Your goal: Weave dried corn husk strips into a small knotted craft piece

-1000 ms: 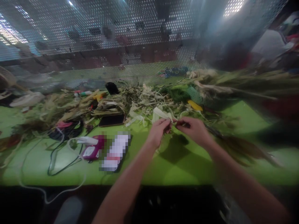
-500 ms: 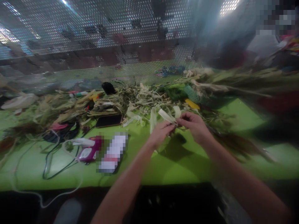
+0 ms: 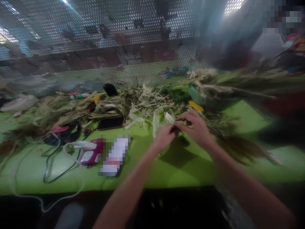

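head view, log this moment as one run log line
left hand: holding pale husk strip | right hand: close against left hand | nearby: dark-screened phone on green table

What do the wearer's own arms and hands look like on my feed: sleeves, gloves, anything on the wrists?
Both forearms are bare, with no sleeves in view. The left hand and right hand are ungloved, and no watch or bracelet shows. The picture is too blurred to rule out rings.
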`<state>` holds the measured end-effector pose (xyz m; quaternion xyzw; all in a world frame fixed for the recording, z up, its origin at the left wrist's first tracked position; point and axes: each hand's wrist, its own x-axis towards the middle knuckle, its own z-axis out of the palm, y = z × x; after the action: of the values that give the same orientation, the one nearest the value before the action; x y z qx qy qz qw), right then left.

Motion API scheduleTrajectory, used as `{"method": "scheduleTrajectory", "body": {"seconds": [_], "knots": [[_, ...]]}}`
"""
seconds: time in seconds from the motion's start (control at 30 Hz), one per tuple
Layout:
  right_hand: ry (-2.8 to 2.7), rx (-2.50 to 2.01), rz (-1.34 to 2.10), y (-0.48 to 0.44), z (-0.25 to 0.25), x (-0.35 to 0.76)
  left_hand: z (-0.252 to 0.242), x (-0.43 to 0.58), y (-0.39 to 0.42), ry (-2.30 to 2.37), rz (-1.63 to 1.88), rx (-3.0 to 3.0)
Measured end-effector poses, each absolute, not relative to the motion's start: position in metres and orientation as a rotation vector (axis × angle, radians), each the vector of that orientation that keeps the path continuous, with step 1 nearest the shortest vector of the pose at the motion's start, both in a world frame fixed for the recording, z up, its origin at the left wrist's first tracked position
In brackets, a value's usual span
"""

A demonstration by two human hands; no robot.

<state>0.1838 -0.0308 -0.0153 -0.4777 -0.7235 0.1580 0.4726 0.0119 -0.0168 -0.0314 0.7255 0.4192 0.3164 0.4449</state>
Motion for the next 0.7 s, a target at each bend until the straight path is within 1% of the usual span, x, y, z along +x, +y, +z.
{"method": "scheduleTrajectory", "body": {"seconds": [0.07, 0.3, 0.5, 0.57, 0.7], "knots": [[-1.812, -1.122, 0.43, -0.031, -0.017, 0.181, -0.033, 0.014, -0.018, 1.019, 0.773, 1.827], [-1.603, -1.123, 0.623, -0.029, -0.017, 0.18, -0.038, 0.016, -0.02, 0.9, 0.725, 1.83], [-1.535, -1.182, 0.607, -0.033, -0.016, 0.176, -0.04, 0.018, -0.024, 0.829, 0.676, 1.763], [-1.557, -1.208, 0.532, -0.035, -0.012, 0.175, -0.039, 0.019, -0.025, 0.816, 0.768, 1.74], [-1.595, -1.209, 0.17, -0.041, -0.005, 0.176, -0.036, 0.018, -0.021, 0.961, 1.002, 1.596]]}}
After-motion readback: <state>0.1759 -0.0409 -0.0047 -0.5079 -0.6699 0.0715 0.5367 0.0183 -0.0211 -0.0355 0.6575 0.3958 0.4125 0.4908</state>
